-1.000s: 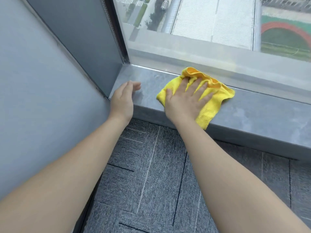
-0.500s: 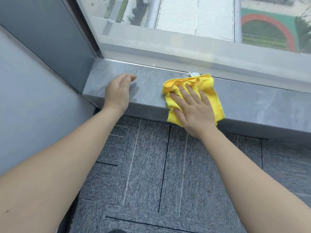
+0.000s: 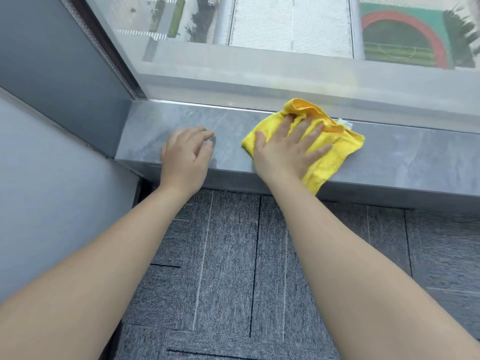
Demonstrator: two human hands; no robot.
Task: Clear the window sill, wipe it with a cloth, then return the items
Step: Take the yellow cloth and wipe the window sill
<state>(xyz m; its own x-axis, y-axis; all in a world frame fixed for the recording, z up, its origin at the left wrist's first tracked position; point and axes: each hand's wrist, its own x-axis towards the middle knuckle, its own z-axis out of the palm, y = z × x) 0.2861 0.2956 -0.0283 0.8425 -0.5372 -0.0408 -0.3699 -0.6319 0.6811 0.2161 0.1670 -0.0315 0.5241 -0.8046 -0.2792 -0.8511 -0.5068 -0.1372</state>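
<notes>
A grey stone window sill (image 3: 405, 154) runs below the window glass. On it lies a crumpled yellow cloth (image 3: 335, 149), its near corner hanging over the sill's front edge. My right hand (image 3: 285, 149) presses flat on the cloth with fingers spread. Just left of the cloth, my left hand (image 3: 185, 157) rests palm down on the bare sill, fingers loosely curled, holding nothing. No other items stand on the visible part of the sill.
The window glass (image 3: 285, 48) rises from the sill's far edge. A dark frame post (image 3: 109, 48) and a grey wall (image 3: 46, 178) close the left end. Grey carpet tiles (image 3: 233, 255) cover the floor below. A small white fleck (image 3: 345, 122) sits at the glass by the cloth.
My right hand has pushed the cloth back and to the right along the sill, fingers now angled toward the glass. The left hand stays resting on the sill near the left end.
</notes>
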